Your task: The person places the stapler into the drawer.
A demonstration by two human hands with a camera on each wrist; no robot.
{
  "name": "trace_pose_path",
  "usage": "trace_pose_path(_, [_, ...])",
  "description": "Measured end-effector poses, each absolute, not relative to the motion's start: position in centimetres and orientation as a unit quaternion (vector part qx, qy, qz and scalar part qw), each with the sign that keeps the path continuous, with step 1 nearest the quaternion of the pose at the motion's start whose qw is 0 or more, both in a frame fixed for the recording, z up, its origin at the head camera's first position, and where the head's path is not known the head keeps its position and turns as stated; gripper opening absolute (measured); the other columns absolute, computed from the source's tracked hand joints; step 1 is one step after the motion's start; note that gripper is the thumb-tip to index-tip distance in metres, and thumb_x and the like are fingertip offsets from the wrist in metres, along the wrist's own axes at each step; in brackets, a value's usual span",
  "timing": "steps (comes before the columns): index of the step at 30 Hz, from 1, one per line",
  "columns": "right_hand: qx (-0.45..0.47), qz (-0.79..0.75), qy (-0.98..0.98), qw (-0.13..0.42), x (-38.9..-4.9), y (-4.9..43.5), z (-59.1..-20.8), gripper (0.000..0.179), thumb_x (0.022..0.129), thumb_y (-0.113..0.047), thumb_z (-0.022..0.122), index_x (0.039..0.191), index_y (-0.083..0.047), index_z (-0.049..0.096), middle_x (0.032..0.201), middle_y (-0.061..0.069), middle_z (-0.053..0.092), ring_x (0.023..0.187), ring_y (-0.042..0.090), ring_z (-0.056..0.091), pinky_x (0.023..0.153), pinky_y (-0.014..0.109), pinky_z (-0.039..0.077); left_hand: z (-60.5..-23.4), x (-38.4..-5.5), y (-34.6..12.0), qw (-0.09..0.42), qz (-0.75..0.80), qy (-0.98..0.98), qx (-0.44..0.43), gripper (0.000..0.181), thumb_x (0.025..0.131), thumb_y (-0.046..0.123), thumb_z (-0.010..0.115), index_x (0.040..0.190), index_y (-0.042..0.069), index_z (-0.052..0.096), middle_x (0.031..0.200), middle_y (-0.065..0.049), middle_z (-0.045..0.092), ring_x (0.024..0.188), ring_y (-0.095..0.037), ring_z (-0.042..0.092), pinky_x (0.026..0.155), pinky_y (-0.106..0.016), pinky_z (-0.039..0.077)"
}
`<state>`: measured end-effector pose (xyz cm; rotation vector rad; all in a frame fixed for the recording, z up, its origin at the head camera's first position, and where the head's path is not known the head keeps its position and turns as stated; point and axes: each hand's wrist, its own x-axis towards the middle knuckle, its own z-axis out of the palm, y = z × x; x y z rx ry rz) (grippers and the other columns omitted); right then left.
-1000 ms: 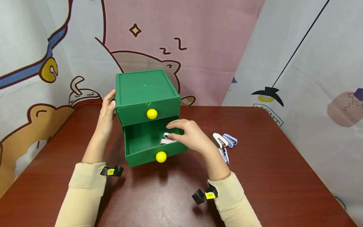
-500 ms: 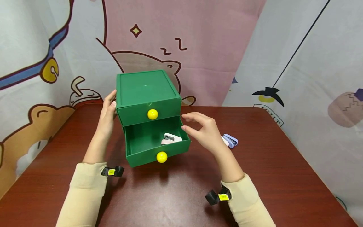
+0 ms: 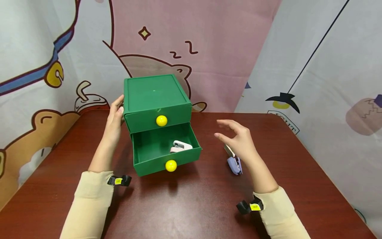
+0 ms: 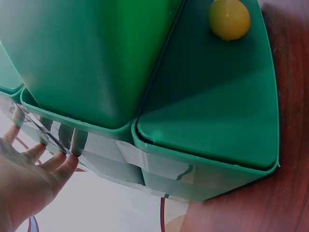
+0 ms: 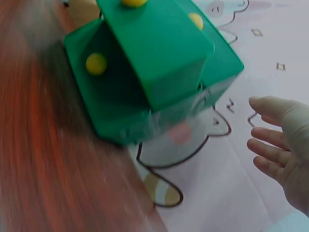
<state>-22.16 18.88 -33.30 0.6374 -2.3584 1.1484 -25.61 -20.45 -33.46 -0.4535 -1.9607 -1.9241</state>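
A pink-and-white printed cloth hanging (image 3: 223, 59) closes off the space beyond the far edge of the red-brown, wood-grained table (image 3: 191, 205), whose surface is glossy. The three-tier green plastic cabinet (image 3: 156, 99) stands left of the middle of that edge; its middle green plastic drawer (image 3: 153, 167) is pulled out towards the near edge. In my judgement the overhang is the chief hazard: downward pressure on the drawer front could tip the cabinet forward, and a further pull could unseat the drawer. The left hand (image 3: 113, 122) rests extended fingers against the cabinet's left side, so a sideways push could be poorly checked. The right hand (image 3: 240, 141) holds nothing, fingers spread, between cabinet and right table edge; a low sweep could scatter the lavender-blue mini stapler (image 3: 234, 166) and the partly hidden off-white one (image 3: 229, 151) towards that edge. A small white stapler (image 3: 185, 145) lies inside the drawer's right front corner, where it could slide or jam if the drawer is jolted.
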Motion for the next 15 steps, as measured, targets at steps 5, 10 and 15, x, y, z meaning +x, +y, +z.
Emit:
trace_pose_path(5, [0.218, 0.394, -0.868, 0.210, -22.7, 21.6, -34.5, 0.044, 0.081, -0.013, 0.078, 0.123, -0.009, 0.064, 0.115, 0.004, 0.065, 0.106, 0.021, 0.058, 0.087, 0.041, 0.042, -33.5, -25.7, -20.3, 0.176, -0.680, -0.694, -0.160, 0.055, 0.100, 0.032, 0.035, 0.152, 0.014, 0.026, 0.145, -0.009, 0.031, 0.116, -0.020, 0.043, 0.096, -0.035, 0.029])
trace_pose_path(10, [0.201, 0.388, -0.879, 0.190, -23.2, 24.6, -36.1, 0.045, 0.081, -0.013, 0.078, 0.124, -0.008, 0.063, 0.115, 0.009, 0.064, 0.108, 0.025, 0.057, 0.089, 0.046, 0.040, -33.4, -25.6, -20.3, 0.174, -0.679, -0.696, -0.158, 0.055, 0.100, 0.032, 0.035, 0.152, 0.015, 0.026, 0.146, -0.008, 0.030, 0.115, -0.020, 0.044, 0.096, -0.035, 0.029])
trace_pose_path(15, [0.176, 0.395, -0.889, 0.147, -24.1, 27.3, -37.7, 0.049, 0.083, -0.020, 0.076, 0.128, -0.008, 0.061, 0.118, 0.014, 0.062, 0.113, 0.031, 0.054, 0.090, 0.055, 0.038, -33.4, -25.5, -20.3, 0.173, -0.679, -0.696, -0.157, 0.055, 0.100, 0.032, 0.034, 0.152, 0.015, 0.025, 0.147, -0.008, 0.030, 0.117, -0.021, 0.043, 0.098, -0.037, 0.027])
